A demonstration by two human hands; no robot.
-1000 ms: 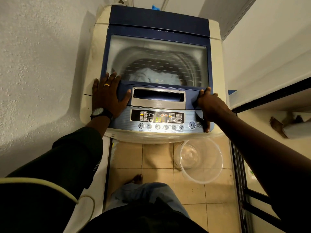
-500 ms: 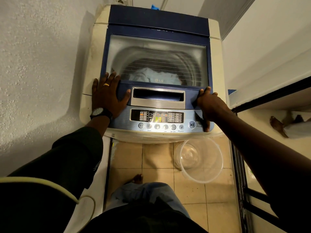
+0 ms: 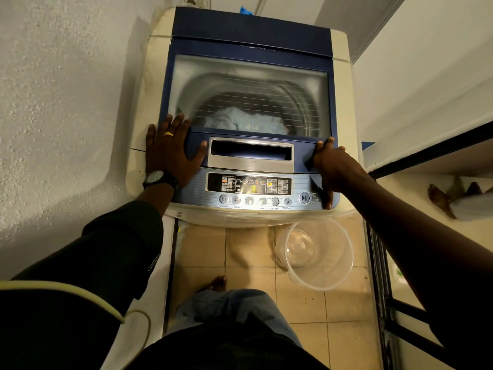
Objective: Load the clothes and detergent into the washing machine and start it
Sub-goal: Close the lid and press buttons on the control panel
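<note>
A top-loading washing machine [image 3: 342,49] with a blue lid [image 3: 250,49] stands in front of me, its lid down. Through the lid window, pale blue clothes [image 3: 229,118] lie in the drum. The control panel [image 3: 248,185] is lit, with digits glowing on its display. My left hand [image 3: 170,153], wearing a ring and a watch, rests flat on the lid's front left corner. My right hand [image 3: 330,166] rests on the front right corner, its thumb reaching down beside the start/pause button [image 3: 304,198]. No detergent is in view.
An empty clear plastic tub [image 3: 320,252] sits on the tiled floor right under the machine's front. A rough white wall runs close on the left, a dark-framed doorway on the right. Someone's bare foot [image 3: 440,200] shows beyond the doorway. My own foot is below.
Both hands stay in the same places on the lid. The digits on the panel's display have changed.
</note>
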